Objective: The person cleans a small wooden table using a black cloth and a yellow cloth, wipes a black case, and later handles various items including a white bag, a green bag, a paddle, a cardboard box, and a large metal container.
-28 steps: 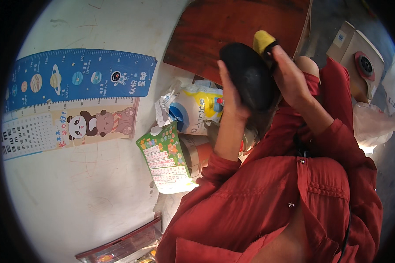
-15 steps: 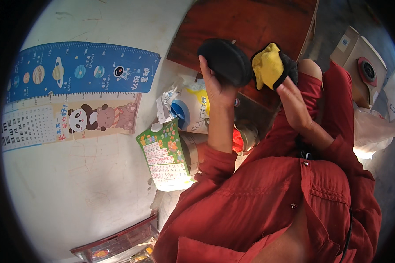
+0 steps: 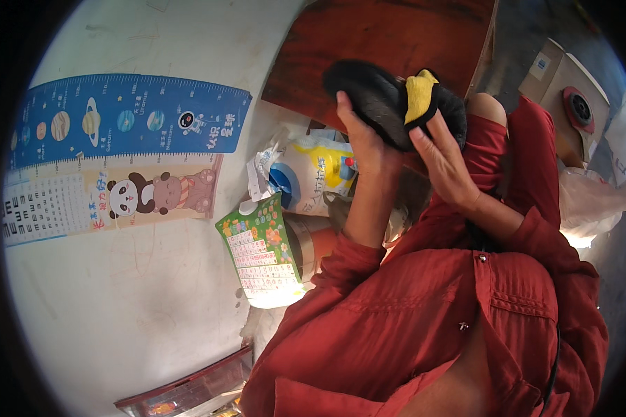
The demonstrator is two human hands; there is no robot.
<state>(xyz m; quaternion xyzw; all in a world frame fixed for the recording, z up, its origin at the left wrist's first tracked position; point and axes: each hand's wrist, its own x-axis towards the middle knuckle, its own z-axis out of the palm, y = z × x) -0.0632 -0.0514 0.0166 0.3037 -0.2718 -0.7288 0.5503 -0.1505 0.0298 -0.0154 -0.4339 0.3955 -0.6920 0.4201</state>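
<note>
My left hand (image 3: 366,135) is closed around a black, rounded, shoe-like object (image 3: 368,97), with the thumb along its near side. Motion blurs the object, so its exact kind is unclear. A yellow cloth with black edging and a dark back (image 3: 420,97) is in my right hand (image 3: 446,156). The cloth presses against the right side of the black object. My right fingers lie partly behind the cloth and are partly hidden. Both hands are raised in front of my knees, close together.
A reddish-brown wooden table (image 3: 389,35) stands just beyond my hands. On the left is a pale wall with a blue planet chart (image 3: 139,115). A plastic package (image 3: 313,174) and a green-edged card (image 3: 261,250) lie near my left forearm. To the right stands a cardboard box (image 3: 546,76).
The cloth has moved from beside the black object onto its right side, and its yellow part is now folded smaller. The black object has tilted and shifted slightly right.
</note>
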